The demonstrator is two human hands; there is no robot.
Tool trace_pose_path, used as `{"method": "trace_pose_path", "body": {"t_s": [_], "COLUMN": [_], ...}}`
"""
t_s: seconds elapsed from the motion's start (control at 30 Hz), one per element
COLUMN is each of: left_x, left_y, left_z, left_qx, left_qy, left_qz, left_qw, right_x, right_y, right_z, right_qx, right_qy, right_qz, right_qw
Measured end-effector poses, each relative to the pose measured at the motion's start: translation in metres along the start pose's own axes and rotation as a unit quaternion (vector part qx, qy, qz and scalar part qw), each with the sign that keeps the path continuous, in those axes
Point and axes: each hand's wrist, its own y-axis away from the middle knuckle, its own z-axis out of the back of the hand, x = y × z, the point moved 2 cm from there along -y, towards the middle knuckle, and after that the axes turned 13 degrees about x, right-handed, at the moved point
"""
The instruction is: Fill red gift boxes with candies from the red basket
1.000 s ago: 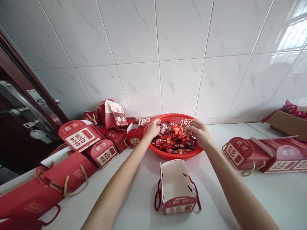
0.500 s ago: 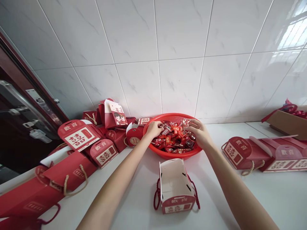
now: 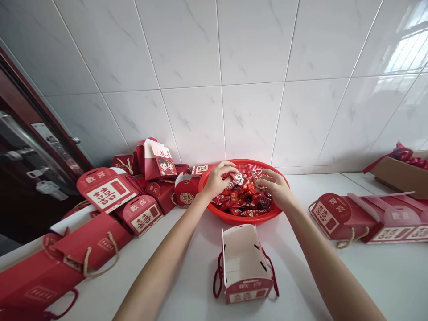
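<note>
At the basket (image 3: 247, 220): set near the tiled wall, heaped with wrapped sweets (image 3: 245, 203), reached into from both sides.
Left hand (image 3: 217, 179): above the basket's left side, pinched narrow on a star-like piece (image 3: 237, 179).
Right hand (image 3: 277, 186): at the basket's right side, drawn narrow on a patterned packet (image 3: 257, 174); exact finger contact partly hidden.
Just changed, left: raised from among the sweets since half a second ago, now showing the piece above the heap.
Just changed, right: hardly moved, same packet kept.
Meaning: likely one piece picked per hand, not yet taken out past the rim.
Box (image 3: 242, 256): standing in front of the basket, between the forearms, top uncovered, no sweets visible inside, red cords at both sides.
Left boxes (image 3: 143, 216): piled and lying along the counter (image 3: 194, 272).
Right boxes (image 3: 341, 218): lined up well apart from the basket.
</note>
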Motion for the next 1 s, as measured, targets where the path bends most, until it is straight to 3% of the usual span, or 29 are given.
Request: {"method": "trace_pose_path", "body": {"t_s": [0.23, 0.4, 0.6, 0.77, 1.0], "left_x": [-0.010, -0.018, -0.018, -0.008, -0.023], "left_y": [0.000, 0.001, 0.001, 0.000, -0.001], "left_z": [0.000, -0.006, -0.014, -0.008, -0.009], "left_qx": [-0.023, -0.020, 0.021, 0.006, 0.127], "left_qy": [-0.073, -0.086, -0.031, 0.122, 0.177], "left_qz": [-0.128, -0.160, -0.117, 0.062, 0.087], "left_qw": [0.989, 0.983, 0.992, 0.991, 0.972], "right_x": [-0.005, -0.003, -0.005, -0.008, -0.001], "right_y": [-0.003, -0.003, -0.003, -0.004, -0.001], "right_z": [0.002, 0.000, -0.001, 0.004, -0.002], "right_qx": [0.022, 0.040, 0.085, 0.080, 0.081], "right_qy": [-0.001, -0.044, -0.058, -0.038, -0.002], "right_qz": [0.007, -0.031, -0.046, -0.002, -0.019], "right_qw": [1.000, 0.998, 0.994, 0.996, 0.997]}}
